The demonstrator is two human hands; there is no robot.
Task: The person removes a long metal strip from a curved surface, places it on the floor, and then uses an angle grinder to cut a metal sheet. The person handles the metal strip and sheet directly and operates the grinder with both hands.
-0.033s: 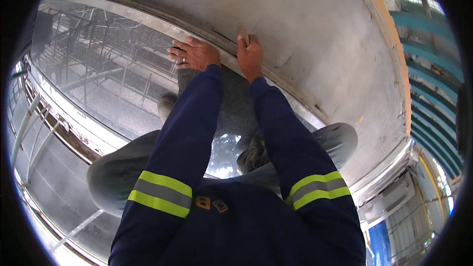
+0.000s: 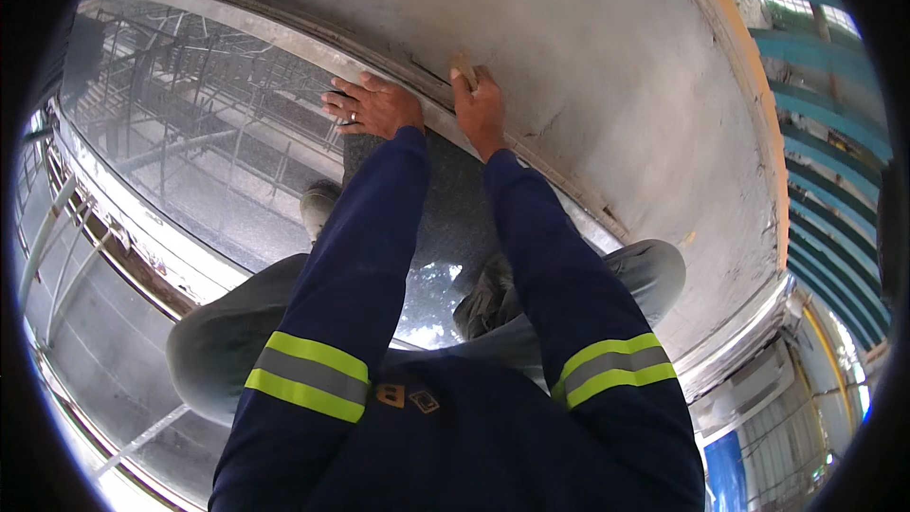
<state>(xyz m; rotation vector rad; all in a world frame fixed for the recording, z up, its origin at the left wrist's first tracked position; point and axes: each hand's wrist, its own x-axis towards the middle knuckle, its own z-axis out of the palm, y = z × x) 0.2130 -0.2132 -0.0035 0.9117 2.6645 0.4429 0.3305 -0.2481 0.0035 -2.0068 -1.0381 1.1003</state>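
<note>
Step in hand, my best read: working the small piece at the wall's lower edge w/ R while L steadies on the panel. My R hand [image 2: 482, 114] is clamped on a pale piece [image 2: 463, 62], index finger laid up along it; my L hand [image 2: 379, 109] is spread, fingers apart, palm down, nothing in it that I can see, 1 ring [image 2: 354, 117] showing. The 2 hands are apart but near each other, on either side of the dirty edge rail [image 2: 559, 177] btw wall & panel. Next move, imo, calls for a firm pinch, wrist kept low, light pressure along the rail & L weight well planted, since that glossy panel [image 2: 218, 123] could be slick. Re: the piece: tan/grey, narrow, flat-looking, dull, approx. upright in view, sticking out past the R fingertips against the grey wall [image 2: 588, 85]; lower part hidden by the hand, so can't tell if it's a blade, a wood chip or a bit of filler. Can't confirm if the tip touches the wall or sits just off it. Wall's blotchy w/ fine cracks & a few chips; rail's brown & grimy. Panel's dark & shiny, mirrors scaffold-type bars; glass vs polished stone, can't say. Both sleeves [image 2: 365, 218] navy w/ lime/grey bands, knees bent wide below.
</note>
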